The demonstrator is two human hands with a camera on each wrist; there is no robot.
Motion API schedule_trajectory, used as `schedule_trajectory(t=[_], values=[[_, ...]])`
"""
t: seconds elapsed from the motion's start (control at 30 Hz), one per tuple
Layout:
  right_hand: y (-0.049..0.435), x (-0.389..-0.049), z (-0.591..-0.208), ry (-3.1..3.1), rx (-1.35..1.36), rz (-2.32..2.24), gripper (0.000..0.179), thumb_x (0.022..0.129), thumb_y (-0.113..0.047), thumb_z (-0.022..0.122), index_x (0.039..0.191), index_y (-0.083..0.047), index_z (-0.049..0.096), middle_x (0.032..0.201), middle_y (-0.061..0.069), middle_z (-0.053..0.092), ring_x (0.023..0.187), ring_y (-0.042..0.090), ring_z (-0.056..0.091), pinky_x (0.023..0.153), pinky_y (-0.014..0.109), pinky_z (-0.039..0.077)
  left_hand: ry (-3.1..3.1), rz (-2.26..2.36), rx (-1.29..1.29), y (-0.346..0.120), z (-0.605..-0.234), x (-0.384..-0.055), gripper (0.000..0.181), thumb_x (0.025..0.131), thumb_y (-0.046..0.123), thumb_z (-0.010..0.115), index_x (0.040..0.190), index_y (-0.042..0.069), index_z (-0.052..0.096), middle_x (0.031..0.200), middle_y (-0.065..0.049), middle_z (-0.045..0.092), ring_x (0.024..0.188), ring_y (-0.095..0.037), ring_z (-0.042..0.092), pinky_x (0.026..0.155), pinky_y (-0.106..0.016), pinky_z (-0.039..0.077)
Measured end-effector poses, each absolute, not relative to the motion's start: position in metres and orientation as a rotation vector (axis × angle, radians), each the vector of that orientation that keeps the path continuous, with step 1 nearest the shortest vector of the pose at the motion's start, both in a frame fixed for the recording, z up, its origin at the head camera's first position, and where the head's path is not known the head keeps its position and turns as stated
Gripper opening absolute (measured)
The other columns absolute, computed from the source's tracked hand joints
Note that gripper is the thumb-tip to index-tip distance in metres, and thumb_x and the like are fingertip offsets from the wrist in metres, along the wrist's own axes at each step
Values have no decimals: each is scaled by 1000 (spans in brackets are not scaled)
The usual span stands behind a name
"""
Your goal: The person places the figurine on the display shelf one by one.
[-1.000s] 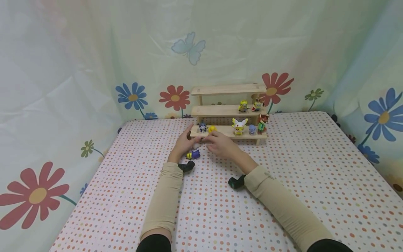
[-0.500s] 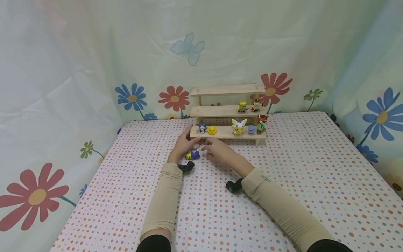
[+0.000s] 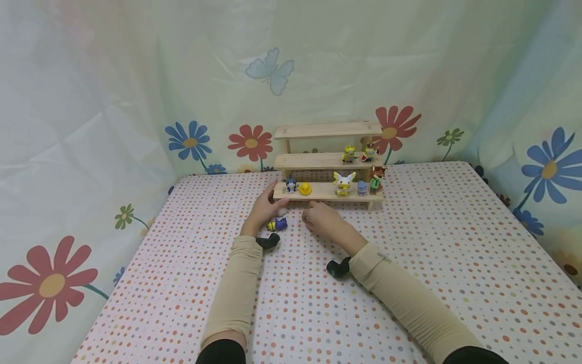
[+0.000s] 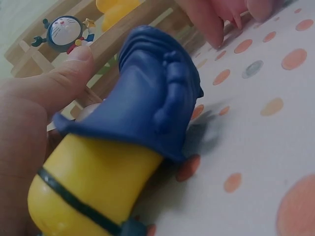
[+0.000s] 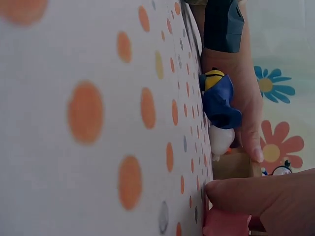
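Note:
At the left end of a three-tier wooden display shelf (image 3: 323, 192), my left hand (image 3: 261, 210) holds the bottom tier's corner, its thumb (image 4: 74, 66) against the front edge. Below that hand a yellow minion figurine in a blue outfit (image 4: 142, 98) lies on its side on the table. Beside it is a round white object (image 5: 220, 139), its kind unclear. My right hand (image 3: 325, 220) is low over the tabletop in front of the shelf. Its fingers (image 5: 246, 194) grip a small pink thing (image 5: 226, 223), mostly hidden by them.
The bottom tier carries a Doraemon figurine (image 3: 291, 185), a yellow duck (image 3: 305, 188), a white-eared yellow figurine (image 3: 344, 183), a small blue-grey figurine (image 3: 361, 188) and a fox figurine (image 3: 377, 179). Two yellow figurines (image 3: 348, 153) stand on the middle tier. A dotted cloth (image 3: 291, 303) covers the table.
My right hand has drawn back from the bottom tier by the duck and shifted right, away from my left hand; the duck is now fully visible. My left hand stays at the shelf.

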State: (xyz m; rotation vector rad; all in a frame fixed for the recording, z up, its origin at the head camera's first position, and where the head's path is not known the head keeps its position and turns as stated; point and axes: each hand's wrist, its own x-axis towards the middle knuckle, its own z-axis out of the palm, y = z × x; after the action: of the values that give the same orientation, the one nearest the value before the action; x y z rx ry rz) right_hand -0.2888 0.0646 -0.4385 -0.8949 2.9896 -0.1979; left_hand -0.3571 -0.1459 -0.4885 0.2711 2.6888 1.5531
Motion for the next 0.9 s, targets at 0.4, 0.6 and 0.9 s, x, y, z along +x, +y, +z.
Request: schedule_trajectory(t=[0.4, 0.6, 0.9], values=[[77, -296, -415, 2965, -732, -823, 45, 94, -23, 57, 133, -1, 52, 123, 20, 61, 108, 31, 60, 90, 43, 49, 2680, 1559, 286, -146, -486, -353, 90, 82, 59, 64, 153, 28, 19, 149, -8, 41, 133, -24, 44, 111, -41, 34], [80, -297, -415, 2815, -753, -1215, 44, 99, -19, 50, 139, -4, 43, 127, 18, 55, 92, 26, 65, 74, 35, 54, 2683, 1565, 297, -147, -487, -354, 90, 82, 59, 64, 153, 27, 19, 149, -8, 41, 134, -24, 43, 112, -41, 33], [81, -301, -416, 2703, -726, -1631, 29, 95, -25, 59, 117, -5, 60, 113, 13, 59, 90, 26, 63, 69, 31, 54, 2691, 1554, 295, -147, -487, -356, 93, 80, 62, 63, 153, 24, 20, 150, -10, 40, 135, -25, 41, 113, -41, 31]])
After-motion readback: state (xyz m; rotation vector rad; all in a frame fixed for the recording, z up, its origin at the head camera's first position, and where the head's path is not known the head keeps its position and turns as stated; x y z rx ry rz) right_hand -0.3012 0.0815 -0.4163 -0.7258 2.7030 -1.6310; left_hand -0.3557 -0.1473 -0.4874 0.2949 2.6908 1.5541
